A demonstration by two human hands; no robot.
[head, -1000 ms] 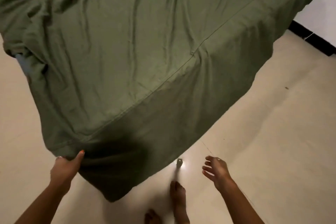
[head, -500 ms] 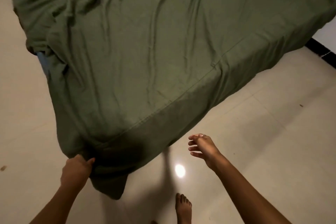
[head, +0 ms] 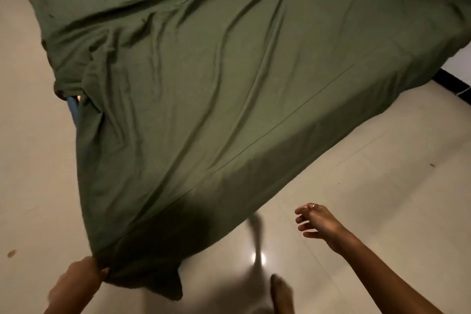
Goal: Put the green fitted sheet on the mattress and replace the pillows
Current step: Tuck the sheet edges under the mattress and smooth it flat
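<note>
At the lower left, the left hand [head: 80, 279] gripped the near corner of the green fitted sheet [head: 204, 89], its fingers curled into the bunched cloth where the fabric pulled to a point. Just above on the left edge, a small strip of blue mattress [head: 74, 109] showed through a gap where the sheet had not covered the side. The sheet itself lay spread and wrinkled over the whole mattress top, with long creases running toward the far end and a seam line crossing toward the right; its near side hung down to the pale tiled floor [head: 369, 199]. A bare foot [head: 281, 293] stood on the tiles near the bottom middle. Farther right, the right hand [head: 316, 222] hovered above the floor, fingers spread apart and holding nothing, clear of the sheet.
</note>
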